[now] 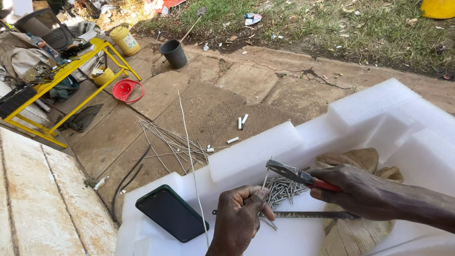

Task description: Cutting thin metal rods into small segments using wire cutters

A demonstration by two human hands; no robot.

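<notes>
Two hands work over the white foam block (265, 147): the left hand (239, 220) pinches a thin wire piece (266, 178) upright, the right hand (362, 192) is clamped on red-handled pliers (296, 174) whose nose meets it. Nails (284, 189) lie beneath (heaped). A phone (171, 213) sits at nine o'clock, near the foam's edge.

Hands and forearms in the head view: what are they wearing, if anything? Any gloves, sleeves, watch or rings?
Both are bare. The left hand has no glove, ring or watch that shows, and its wrist is uncovered down to the frame's lower edge. The right hand is likewise ungloved, with a bare forearm running to the right edge; no sleeve, strap or band is in view on either.
</notes>
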